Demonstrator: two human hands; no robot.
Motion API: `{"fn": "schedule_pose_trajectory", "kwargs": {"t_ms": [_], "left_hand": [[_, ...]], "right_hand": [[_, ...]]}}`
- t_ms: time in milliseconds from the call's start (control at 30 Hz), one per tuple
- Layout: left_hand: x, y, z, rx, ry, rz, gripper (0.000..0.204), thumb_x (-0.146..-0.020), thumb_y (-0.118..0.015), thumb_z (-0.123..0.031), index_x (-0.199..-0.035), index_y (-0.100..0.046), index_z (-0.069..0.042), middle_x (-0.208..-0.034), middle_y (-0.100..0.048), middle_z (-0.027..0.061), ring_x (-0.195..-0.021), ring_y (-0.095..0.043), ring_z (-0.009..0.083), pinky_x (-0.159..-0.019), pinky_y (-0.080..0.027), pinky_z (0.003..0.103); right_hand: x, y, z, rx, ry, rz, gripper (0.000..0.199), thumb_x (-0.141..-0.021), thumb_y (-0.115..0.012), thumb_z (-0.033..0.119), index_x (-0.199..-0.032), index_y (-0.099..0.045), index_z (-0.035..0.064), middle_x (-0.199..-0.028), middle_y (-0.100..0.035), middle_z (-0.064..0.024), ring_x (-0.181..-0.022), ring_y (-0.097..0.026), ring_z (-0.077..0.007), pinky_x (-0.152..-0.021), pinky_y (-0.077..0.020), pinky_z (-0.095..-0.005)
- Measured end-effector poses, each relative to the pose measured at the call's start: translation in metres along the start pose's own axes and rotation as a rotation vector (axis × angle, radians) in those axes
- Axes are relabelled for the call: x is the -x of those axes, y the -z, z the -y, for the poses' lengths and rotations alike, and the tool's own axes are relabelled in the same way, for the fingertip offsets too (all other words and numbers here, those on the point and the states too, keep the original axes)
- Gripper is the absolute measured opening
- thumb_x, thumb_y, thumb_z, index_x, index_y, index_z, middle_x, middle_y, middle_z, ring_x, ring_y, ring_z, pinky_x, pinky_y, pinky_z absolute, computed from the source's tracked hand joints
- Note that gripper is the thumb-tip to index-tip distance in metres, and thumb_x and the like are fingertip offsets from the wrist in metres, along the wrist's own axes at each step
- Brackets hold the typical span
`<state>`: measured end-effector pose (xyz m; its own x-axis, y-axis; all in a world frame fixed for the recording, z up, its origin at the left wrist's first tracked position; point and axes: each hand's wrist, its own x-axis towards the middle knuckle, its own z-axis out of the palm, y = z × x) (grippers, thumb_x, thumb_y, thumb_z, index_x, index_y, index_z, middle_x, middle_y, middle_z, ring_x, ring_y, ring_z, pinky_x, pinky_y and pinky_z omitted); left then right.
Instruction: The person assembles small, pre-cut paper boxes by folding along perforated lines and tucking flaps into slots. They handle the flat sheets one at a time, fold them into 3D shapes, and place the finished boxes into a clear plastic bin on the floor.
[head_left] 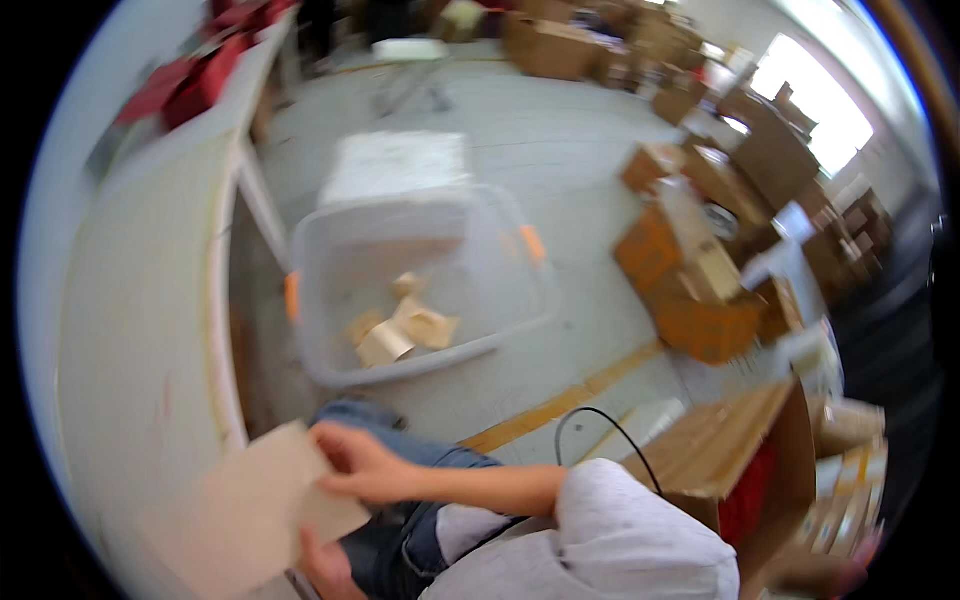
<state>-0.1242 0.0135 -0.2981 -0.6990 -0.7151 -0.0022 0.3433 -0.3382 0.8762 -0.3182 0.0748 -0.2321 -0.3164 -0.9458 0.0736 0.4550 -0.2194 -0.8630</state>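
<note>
A pale beige sheet, like paper or thin card, is held over the end of the white table, somewhat blurred. My right hand reaches across from the right and pinches its upper right part between thumb and fingers. Lower down, my left hand grips the sheet's near edge, its thumb showing and its other fingers partly hidden. Beyond my knees, a clear plastic bin with orange handles stands on the floor. Several folded beige pieces lie inside it.
The long white table runs along my left, with red items at its far end. A white block-shaped box sits behind the bin. Cardboard boxes are piled on the right, and an open carton stands close by my right side.
</note>
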Motion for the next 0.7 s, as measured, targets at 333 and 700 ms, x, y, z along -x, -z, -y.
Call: {"fn": "schedule_pose_trajectory", "kwargs": {"t_ms": [333,700], "left_hand": [[-0.002,-0.033,-0.039,-0.003,-0.03,-0.432,0.027,-0.087,-0.059,-0.01,-0.111,-0.054,0.001,-0.107,-0.056,0.0058,-0.097,-0.052,0.0119,-0.085,-0.042,0.027],[0.006,-0.022,-0.042,-0.025,-0.068,-0.423,0.028,-0.088,-0.057,-0.01,-0.113,-0.053,0.0,-0.105,-0.057,0.0052,-0.095,-0.054,0.0108,-0.082,-0.044,0.026]], "right_hand": [[-0.035,-0.021,0.01,0.063,-0.218,0.103,0.042,-0.076,-0.057,-0.008,-0.114,-0.043,0.0009,-0.103,-0.059,-0.0083,-0.096,-0.057,-0.0135,-0.082,-0.0451,-0.0264],[-0.042,-0.039,0.002,0.176,-0.231,0.139,0.044,-0.076,-0.057,-0.009,-0.116,-0.041,-0.0008,-0.103,-0.059,-0.0106,-0.096,-0.057,-0.0148,-0.082,-0.0463,-0.0277]]}}
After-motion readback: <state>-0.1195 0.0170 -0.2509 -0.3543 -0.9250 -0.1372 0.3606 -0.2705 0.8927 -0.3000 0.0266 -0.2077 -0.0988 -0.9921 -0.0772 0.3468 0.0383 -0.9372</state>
